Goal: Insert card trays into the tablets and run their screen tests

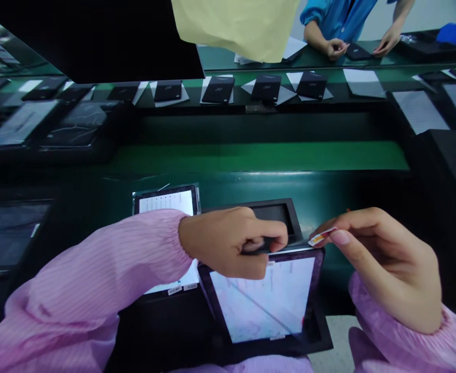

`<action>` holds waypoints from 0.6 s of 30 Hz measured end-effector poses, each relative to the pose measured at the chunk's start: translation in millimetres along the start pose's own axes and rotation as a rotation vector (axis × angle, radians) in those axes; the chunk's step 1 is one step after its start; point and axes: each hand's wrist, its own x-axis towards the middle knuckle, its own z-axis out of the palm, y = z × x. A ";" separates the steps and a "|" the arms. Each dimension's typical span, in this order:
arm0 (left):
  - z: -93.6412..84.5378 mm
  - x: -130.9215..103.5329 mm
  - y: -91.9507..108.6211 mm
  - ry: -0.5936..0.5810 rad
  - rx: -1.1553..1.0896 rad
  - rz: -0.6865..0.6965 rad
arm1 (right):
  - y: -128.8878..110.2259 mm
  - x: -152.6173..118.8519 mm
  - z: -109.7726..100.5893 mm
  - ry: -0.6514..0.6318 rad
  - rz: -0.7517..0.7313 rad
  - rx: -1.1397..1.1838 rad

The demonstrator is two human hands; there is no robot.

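Note:
My left hand (231,241) grips the top edge of a tablet (267,303) with curled fingers. The tablet is tilted up, its lit screen facing me, above a black tray (323,331). Between the thumb and a finger of my right hand (391,274) is a small flat card (321,237), white with orange and red. This card is at the tablet's upper right corner; whether it goes into the edge I cannot tell. A second lit tablet (166,203) lies behind my left forearm, partly hidden by the pink sleeve.
Several black devices (218,89) lie on white papers along a shelf beyond the green bench (259,155). Dark trays (14,223) stand at left, a black box (451,181) at right. A dark panel (107,41) hangs overhead. Across, a person in blue (340,20) handles a black device.

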 end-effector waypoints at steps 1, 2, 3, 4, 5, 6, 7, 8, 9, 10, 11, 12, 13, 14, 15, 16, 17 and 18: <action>1.1 2.3 -1.4 -0.006 -0.021 -0.002 | -0.3 0.8 0.4 -0.015 -0.004 -0.006; 2.1 4.5 -2.8 -0.010 -0.041 -0.004 | -0.3 1.5 0.4 -0.027 -0.006 -0.017; 3.0 6.6 -4.1 -0.013 -0.058 -0.006 | 0.0 2.1 0.0 -0.036 -0.009 -0.027; 3.6 8.3 -5.3 -0.014 -0.071 -0.012 | 0.4 2.6 -0.8 -0.047 -0.004 -0.033; 3.9 9.4 -6.1 -0.006 -0.088 -0.013 | 0.9 3.2 -1.9 -0.055 0.000 -0.031; 3.8 9.7 -6.6 0.012 -0.108 -0.013 | 1.3 4.0 -3.2 -0.062 0.006 -0.028; 3.4 9.0 -6.7 0.037 -0.127 -0.018 | 1.2 5.2 -4.4 -0.069 0.008 -0.028; 2.8 7.1 -6.3 0.061 -0.141 -0.029 | 0.6 6.8 -5.2 -0.078 0.012 -0.034; 2.2 3.9 -5.3 0.082 -0.146 -0.049 | -0.8 9.1 -5.4 -0.092 0.013 -0.050; 1.9 -0.4 -3.9 0.102 -0.147 -0.078 | -3.0 12.1 -4.7 -0.116 0.012 -0.076; 2.3 -5.8 -2.0 0.126 -0.149 -0.114 | -6.0 15.6 -2.9 -0.150 0.008 -0.107; 3.5 -11.8 0.3 0.156 -0.162 -0.155 | -9.6 19.7 -0.1 -0.195 0.002 -0.134; 5.7 -18.1 2.7 0.205 -0.194 -0.195 | -13.5 24.0 3.8 -0.249 -0.012 -0.151; 9.0 -24.3 5.2 0.268 -0.240 -0.233 | -17.5 28.4 8.5 -0.307 -0.032 -0.158; 13.1 -29.9 7.6 0.338 -0.292 -0.265 | -21.3 32.6 13.6 -0.364 -0.061 -0.156; 17.9 -34.7 9.6 0.409 -0.339 -0.284 | -24.6 36.4 18.8 -0.425 -0.085 -0.150; 23.0 -38.4 11.1 0.476 -0.371 -0.286 | -27.4 39.7 23.6 -0.479 -0.108 -0.145; 28.0 -41.0 11.9 0.541 -0.387 -0.265 | -29.5 42.5 27.6 -0.530 -0.125 -0.147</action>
